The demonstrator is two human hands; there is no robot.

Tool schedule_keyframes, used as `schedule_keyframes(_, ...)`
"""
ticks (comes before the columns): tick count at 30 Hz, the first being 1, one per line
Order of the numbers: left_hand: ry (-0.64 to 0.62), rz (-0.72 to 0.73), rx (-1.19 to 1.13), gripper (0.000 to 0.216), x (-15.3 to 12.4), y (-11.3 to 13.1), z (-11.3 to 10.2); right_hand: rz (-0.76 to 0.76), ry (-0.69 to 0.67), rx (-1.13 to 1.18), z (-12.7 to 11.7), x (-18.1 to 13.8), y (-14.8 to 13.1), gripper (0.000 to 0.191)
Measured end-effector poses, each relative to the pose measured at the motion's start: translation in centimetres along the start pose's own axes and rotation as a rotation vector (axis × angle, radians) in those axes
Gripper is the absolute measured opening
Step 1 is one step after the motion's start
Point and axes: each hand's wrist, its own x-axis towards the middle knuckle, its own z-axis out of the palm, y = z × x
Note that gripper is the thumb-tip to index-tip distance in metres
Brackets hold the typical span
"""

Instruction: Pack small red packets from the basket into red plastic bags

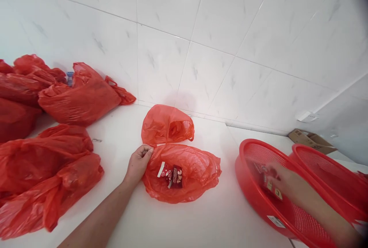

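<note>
My left hand point(141, 160) pinches the left edge of a red plastic bag point(198, 160), its mouth spread open on the white table. Inside that bag lie a red-and-white packet point(164, 171) and a dark red packet point(177, 177). My right hand point(274, 173) reaches down into a red mesh basket point(247, 179) on the right. Small red and yellowish packets point(273, 189) are at its fingers. The right fingers are blurred, so whether they grip a packet is unclear.
Another red plastic bag point(156, 123) lies just behind the open one. Filled red bags point(83, 98) crowd the left side, with more red bags point(46, 171) in front. A second red basket point(324, 163) and a cardboard box point(312, 140) stand at right. A tiled wall point(184, 48) rises behind.
</note>
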Motion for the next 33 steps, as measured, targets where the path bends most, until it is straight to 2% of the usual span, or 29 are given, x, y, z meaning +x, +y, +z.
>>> schedule_keyframes(1, -0.004, 0.002, 0.002, 0.023, 0.0, 0.1, 0.0, 0.012, -0.100, -0.050, -0.5, -0.1, -1.7, 0.009)
schedule_keyframes(3, -0.001, 0.005, 0.007, 0.024, 0.0, 0.1, 0.0, -0.063, 0.039, -0.105, -0.6, -0.8, -5.7, 0.010)
schedule_keyframes(5, 0.009, 0.009, 0.007, 0.026, 0.0, 0.1, 0.0, -0.351, 0.088, -0.063, 0.7, -2.1, -9.7, 0.014)
schedule_keyframes(7, 0.017, 0.010, 0.003, 0.028, 0.0, 0.1, 0.1, -0.660, -0.049, -0.007, 3.2, -3.4, -13.3, 0.018)
schedule_keyframes(8, 0.021, 0.009, 0.001, 0.029, 0.0, 0.2, 0.2, -0.738, -0.136, -0.016, 4.7, -4.0, -14.7, 0.021)
schedule_keyframes(9, 0.025, 0.007, -0.001, 0.030, -0.1, 0.2, 0.2, -0.793, -0.188, -0.042, 6.1, -4.4, -15.8, 0.025)
schedule_keyframes(11, 0.038, 0.001, -0.003, 0.031, -0.5, 0.7, 0.1, -0.813, -0.205, -0.104, 8.4, -4.9, -17.2, 0.030)
schedule_keyframes(15, 0.019, -0.027, 0.059, 0.035, -2.0, 2.4, -1.3, -0.695, -0.020, -0.125, 9.8, -5.2, -16.4, 0.037)
schedule_keyframes(19, -0.061, -0.027, 0.140, 0.051, -4.0, 4.0, -3.6, -0.436, 0.218, -0.031, 9.9, -6.0, -13.6, 0.044)
schedule_keyframes(22, -0.080, -0.168, 0.211, 0.065, -5.1, 4.6, -4.4, -0.265, 0.272, 0.125, 11.0, -7.0, -12.4, 0.062)
schedule_keyframes(25, -0.105, -0.286, 0.232, 0.067, -5.4, 5.0, -4.1, -0.086, 0.252, 0.274, 12.4, -7.5, -12.4, 0.074)
schedule_keyframes(26, -0.133, -0.284, 0.223, 0.062, -5.2, 5.3, -3.9, -0.030, 0.225, 0.302, 12.8, -7.4, -12.6, 0.073)
schedule_keyframes(28, -0.198, -0.228, 0.204, 0.047, -4.6, 6.2, -3.3, 0.043, 0.108, 0.321, 12.9, -6.5, -12.9, 0.056)
schedule_keyframes(30, -0.240, -0.148, 0.184, 0.033, -3.5, 7.9, -2.7, 0.064, -0.049, 0.326, 12.2, -4.8, -13.1, 0.035)
schedule_keyframes(32, -0.227, -0.072, 0.134, 0.027, -2.3, 10.5, -2.0, 0.062, -0.153, 0.388, 10.3, -2.7, -13.3, 0.028)
schedule_keyframes(33, -0.207, -0.027, 0.091, 0.026, -1.7, 12.0, -1.7, 0.061, -0.156, 0.458, 9.1, -1.6, -13.4, 0.028)
